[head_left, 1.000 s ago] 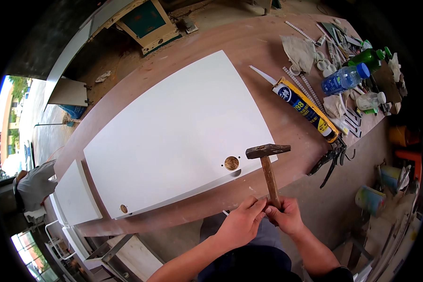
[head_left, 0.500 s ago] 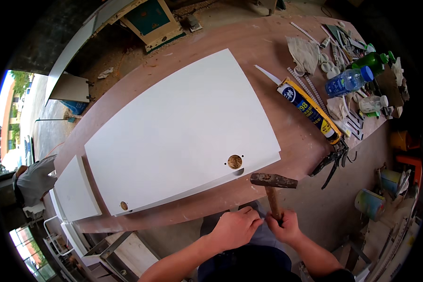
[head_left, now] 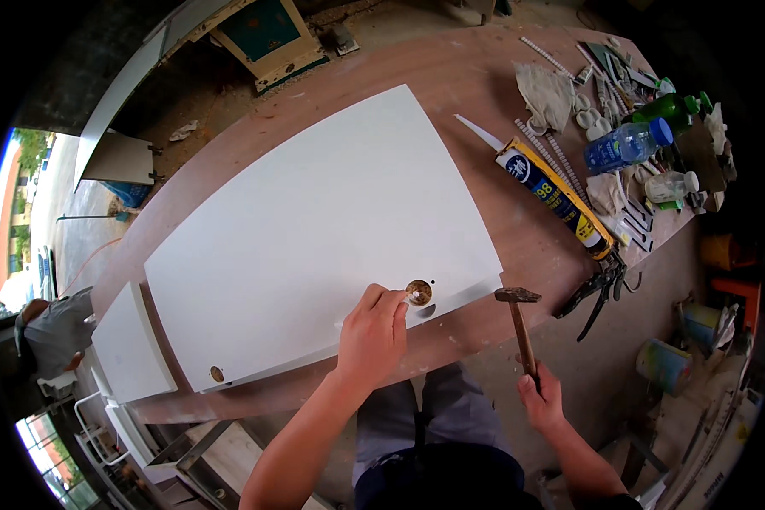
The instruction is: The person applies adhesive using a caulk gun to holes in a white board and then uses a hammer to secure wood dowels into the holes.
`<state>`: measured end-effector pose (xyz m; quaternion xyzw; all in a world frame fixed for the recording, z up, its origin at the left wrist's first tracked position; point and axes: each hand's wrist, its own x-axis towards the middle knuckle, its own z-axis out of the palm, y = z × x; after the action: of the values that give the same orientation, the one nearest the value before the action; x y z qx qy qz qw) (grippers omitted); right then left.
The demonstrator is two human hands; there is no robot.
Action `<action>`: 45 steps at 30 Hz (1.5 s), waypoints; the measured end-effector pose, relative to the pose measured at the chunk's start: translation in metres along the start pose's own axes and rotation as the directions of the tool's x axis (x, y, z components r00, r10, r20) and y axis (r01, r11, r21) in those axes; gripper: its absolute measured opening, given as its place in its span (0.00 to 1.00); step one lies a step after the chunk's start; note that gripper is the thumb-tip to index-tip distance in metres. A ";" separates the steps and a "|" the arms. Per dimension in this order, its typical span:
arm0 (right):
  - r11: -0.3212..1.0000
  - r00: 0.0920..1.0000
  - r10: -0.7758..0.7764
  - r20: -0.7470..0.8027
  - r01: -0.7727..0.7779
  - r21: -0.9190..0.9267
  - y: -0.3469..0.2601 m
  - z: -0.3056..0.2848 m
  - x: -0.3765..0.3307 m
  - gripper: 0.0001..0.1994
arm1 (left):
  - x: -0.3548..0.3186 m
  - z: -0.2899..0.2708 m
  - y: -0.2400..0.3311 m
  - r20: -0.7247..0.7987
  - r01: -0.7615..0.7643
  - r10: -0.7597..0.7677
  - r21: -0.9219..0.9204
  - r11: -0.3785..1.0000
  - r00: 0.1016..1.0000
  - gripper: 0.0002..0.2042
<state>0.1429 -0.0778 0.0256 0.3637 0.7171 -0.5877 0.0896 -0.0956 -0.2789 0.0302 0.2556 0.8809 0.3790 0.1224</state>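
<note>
A white panel (head_left: 314, 204) lies flat on the brownish table, with a round hole (head_left: 419, 293) near its front right edge. My left hand (head_left: 372, 333) rests over the panel just left of that hole. Its thumb and forefinger pinch a tiny pale piece (head_left: 411, 296), too small to make out clearly. One of the small dots beside the hole is covered by the fingertips. Past the panel's front right corner, my right hand (head_left: 542, 396) grips the wooden handle of a hammer (head_left: 521, 327), head up and apart from the panel.
A caulking gun (head_left: 555, 200) with a cartridge lies right of the panel. Beyond are a blue-capped bottle (head_left: 627, 145), a green bottle (head_left: 673, 110), rags and loose hardware. A smaller white panel (head_left: 132, 348) sits at left, near another person (head_left: 55, 331). Paint cans (head_left: 665, 364) stand lower right.
My left hand has moved from beside the right hand up and left to the hole, bringing the tiny piece. My right hand has shifted right and slightly up with the hammer, whose head has turned.
</note>
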 end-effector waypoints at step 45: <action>0.779 0.927 -0.371 0.055 0.343 -0.525 -0.064 0.020 0.043 0.09 | -0.010 0.012 -0.014 -0.139 0.000 0.038 0.265 0.964 0.990 0.04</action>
<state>0.0657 -0.0811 0.0452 0.1977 0.9079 -0.3658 0.0540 -0.0872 -0.2853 0.0113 0.2501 0.9277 0.2766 0.0204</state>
